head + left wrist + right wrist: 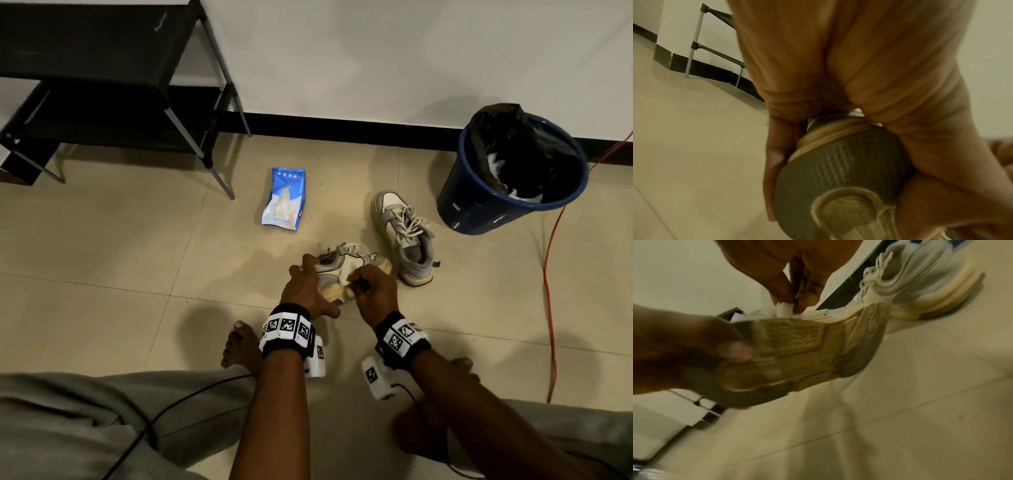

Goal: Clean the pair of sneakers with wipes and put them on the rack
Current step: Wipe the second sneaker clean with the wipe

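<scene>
I hold one grey-and-white sneaker (337,269) on its side just above the floor. My left hand (305,287) grips its heel end, fingers curled round the sole (838,170). My right hand (373,287) pinches a white wipe (345,282) and presses it on the sneaker's side above the cream sole (807,353). The right wrist view shows the wipe (785,309) between thumb and fingers. The second sneaker (404,233) stands upright on the floor to the right, also seen as a blurred sneaker (910,280). The black shoe rack (102,85) stands at the far left against the wall.
A blue pack of wipes (284,198) lies on the tiles ahead of my hands. A blue bin (513,171) with a black liner stands at the right by the wall. An orange cable (548,274) runs along the floor beside it. My bare feet and knees are below the hands.
</scene>
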